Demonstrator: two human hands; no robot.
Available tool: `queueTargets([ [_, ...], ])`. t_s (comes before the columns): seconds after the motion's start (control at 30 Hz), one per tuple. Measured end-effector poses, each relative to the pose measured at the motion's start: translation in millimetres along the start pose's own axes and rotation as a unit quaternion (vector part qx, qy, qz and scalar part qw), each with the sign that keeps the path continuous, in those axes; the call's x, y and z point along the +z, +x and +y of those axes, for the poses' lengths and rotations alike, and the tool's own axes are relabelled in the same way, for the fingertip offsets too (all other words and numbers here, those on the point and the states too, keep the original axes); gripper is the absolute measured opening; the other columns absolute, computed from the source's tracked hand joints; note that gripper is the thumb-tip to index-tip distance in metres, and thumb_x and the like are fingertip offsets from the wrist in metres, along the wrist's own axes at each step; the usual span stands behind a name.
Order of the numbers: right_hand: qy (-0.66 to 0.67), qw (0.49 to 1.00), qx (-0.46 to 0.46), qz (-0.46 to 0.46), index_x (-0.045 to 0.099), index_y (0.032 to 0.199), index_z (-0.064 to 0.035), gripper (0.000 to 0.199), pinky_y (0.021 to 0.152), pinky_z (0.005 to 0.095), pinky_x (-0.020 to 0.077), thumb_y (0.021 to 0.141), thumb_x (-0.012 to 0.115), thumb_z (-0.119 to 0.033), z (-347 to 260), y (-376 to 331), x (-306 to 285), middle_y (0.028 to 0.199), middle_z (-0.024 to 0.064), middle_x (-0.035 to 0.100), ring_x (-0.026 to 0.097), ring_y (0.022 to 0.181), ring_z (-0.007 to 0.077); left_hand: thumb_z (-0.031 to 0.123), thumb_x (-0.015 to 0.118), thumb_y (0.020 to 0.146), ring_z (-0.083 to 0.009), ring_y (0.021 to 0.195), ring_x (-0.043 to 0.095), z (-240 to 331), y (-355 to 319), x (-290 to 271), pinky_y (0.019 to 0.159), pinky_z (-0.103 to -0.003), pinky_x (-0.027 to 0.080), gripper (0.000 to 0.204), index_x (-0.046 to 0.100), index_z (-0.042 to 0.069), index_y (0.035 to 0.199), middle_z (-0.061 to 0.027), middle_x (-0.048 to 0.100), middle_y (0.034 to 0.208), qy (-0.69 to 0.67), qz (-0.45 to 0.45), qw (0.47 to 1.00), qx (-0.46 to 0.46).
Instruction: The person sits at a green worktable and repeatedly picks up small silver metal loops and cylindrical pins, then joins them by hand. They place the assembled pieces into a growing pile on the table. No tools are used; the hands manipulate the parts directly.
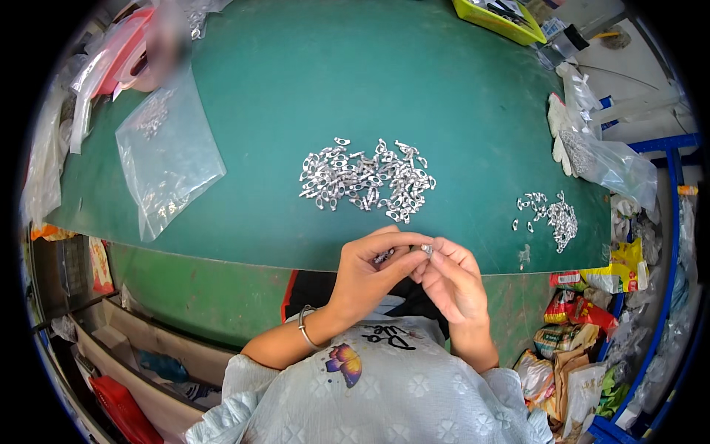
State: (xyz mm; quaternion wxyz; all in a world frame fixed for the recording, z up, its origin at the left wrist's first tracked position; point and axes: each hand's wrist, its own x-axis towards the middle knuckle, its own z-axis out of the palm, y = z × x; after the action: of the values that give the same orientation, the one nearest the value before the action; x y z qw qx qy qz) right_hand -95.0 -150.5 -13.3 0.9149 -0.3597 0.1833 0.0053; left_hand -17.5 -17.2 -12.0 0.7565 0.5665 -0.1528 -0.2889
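Observation:
Just in front of my body, at the near edge of the table, both hands meet over one small silvery metal part (427, 250). My left hand (370, 263) pinches it between thumb and forefinger, and more small metal parts (384, 256) show inside its curled palm. The fingertips of my right hand (456, 277) close on the same part from the other side. Beyond the hands lies a loose pile of small metal parts (366, 177), several with an oval hole. A smaller heap of like parts (560, 222) lies to the right, near the table edge.
On the green table (281, 89), a clear plastic bag (174, 166) with some small parts lies at left, by a pink container (127, 48). A yellow-green tray (503, 24) stands far right. A glove (560, 129) and a plastic bag (621, 170) lie along the right edge.

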Motion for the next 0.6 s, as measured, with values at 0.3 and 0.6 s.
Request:
queueTargets([
  [0.3, 0.065, 0.997, 0.027, -0.019, 0.056, 0.098, 0.0024, 0.015, 0.072, 0.0280, 0.0436, 0.089, 0.048, -0.007, -1, -8, 14, 0.087, 0.0095, 0.060, 0.056, 0.079, 0.0159, -0.005, 0.064, 0.073, -0.0023, 0.056, 0.033, 20, -9, 3, 0.049, -0.019, 0.026, 0.019, 0.065, -0.001, 0.091, 0.0045, 0.036, 0.061, 0.022, 0.012, 1.000, 0.009],
  [0.6, -0.366, 0.866, -0.337, 0.055, 0.062, 0.088, 0.0019, 0.028, 0.066, 0.0279, 0.0412, 0.062, 0.069, 0.008, -1, -9, 33, 0.077, 0.0074, 0.059, 0.052, 0.072, 0.0185, 0.014, 0.053, 0.089, -0.0017, 0.055, 0.029, 19, -7, -6, 0.048, -0.018, 0.025, 0.017, 0.056, -0.002, 0.094, 0.0057, 0.038, 0.066, -0.403, -0.128, 0.866, -0.266],
])
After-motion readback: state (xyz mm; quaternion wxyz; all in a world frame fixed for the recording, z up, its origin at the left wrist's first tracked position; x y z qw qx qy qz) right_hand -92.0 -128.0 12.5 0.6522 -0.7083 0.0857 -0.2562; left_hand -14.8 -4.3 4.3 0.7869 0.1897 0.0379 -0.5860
